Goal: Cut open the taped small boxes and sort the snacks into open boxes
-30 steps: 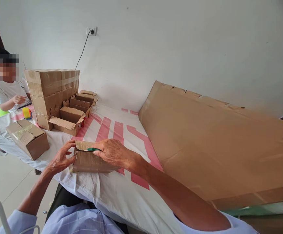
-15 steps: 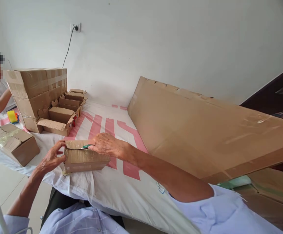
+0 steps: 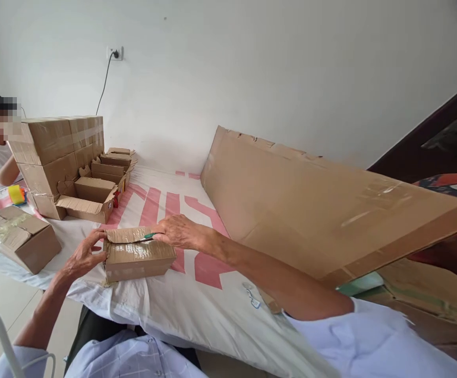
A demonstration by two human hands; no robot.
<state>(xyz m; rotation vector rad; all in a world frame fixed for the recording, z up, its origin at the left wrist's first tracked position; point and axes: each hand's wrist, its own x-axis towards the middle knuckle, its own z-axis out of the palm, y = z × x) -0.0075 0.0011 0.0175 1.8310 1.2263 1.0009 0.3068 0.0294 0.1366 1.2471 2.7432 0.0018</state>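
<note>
Steadying the small cardboard box [image 3: 137, 257] at its left end, the left hand [image 3: 83, 255] is curling half-open against it; the right hand [image 3: 179, 231] is gripping a green knife [image 3: 148, 236] on the box's taped top, a large cardboard sheet [image 3: 311, 210] leaning farther right.

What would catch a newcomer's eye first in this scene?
Front and centre, a small taped cardboard box on the white and pink sheet, steadied by the left hand while the right hand holds a green cutter to its top. A big flattened cardboard sheet leans on the right.
</note>
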